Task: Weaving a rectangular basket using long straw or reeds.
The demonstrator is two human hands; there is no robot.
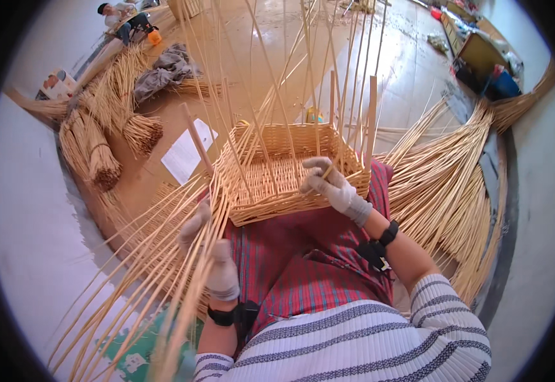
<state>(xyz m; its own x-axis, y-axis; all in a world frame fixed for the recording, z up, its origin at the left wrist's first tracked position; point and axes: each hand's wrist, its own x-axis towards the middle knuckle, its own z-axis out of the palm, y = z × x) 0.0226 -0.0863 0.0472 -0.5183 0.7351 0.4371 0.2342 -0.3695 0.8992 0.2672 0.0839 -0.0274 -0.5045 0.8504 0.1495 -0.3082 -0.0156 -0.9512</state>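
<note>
A shallow rectangular wicker basket [276, 207] rests on my lap, its woven base facing up. Tall thin rods rise from its rim, and flat wooden stakes [372, 114] stand at its corners. My right hand [335, 189], in a pale glove, is over the basket's near right side, fingers curled round a thin wicker rod [328, 170]. At the near left corner, my gloved left hand [222, 274] has thumb and fingers apart, with loose rods [131, 280] passing between them. Those rods hide its palm and fan out toward the lower left; some are blurred.
Bundles of rods [99, 153] lie to the left, near a grey cloth [166, 71] and a white sheet [188, 149]. A large spread of rods [443, 197] fills the right side. At the far left, another person [121, 19] sits. Boxes [481, 51] stand far right.
</note>
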